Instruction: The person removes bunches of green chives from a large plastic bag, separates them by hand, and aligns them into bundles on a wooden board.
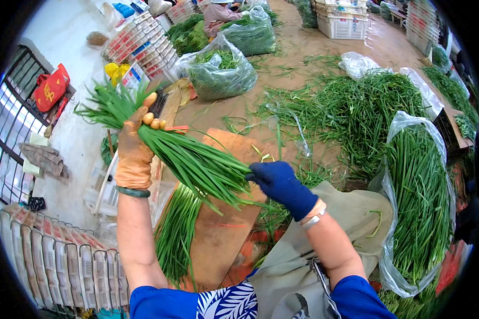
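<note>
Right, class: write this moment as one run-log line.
left grip: around bunch of green stalks | right grip: at bunch's right end | below: another bunch, brown board | right: stalk-filled plastic bag

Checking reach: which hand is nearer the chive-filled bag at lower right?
Right. The right hand is left of the plastic bag; the left hand, gripping chives, is farther left.

From my remote seat I am watching a co-worker (215,19) while a red bag (52,87) is hanging by the window (11,127), stacked crates (142,47) are standing near the wall (50,21), and white crates (342,25) are resting on the floor (298,40).
</note>
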`<action>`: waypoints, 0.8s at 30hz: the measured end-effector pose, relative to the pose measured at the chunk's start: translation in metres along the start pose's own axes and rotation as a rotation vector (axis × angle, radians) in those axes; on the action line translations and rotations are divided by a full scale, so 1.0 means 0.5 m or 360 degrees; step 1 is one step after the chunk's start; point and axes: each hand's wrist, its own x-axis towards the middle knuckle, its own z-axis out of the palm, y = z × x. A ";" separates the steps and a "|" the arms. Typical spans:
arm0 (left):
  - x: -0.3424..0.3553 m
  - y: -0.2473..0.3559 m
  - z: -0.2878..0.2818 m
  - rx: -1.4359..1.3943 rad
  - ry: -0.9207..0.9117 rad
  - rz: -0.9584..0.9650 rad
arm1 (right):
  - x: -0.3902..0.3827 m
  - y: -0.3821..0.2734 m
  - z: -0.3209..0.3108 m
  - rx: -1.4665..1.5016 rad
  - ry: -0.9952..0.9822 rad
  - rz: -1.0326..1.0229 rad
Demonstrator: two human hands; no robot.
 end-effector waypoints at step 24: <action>-0.043 -0.154 0.151 0.0954 -0.0349 -0.0150 | 0.112 -0.044 0.078 0.1637 -0.0113 0.0785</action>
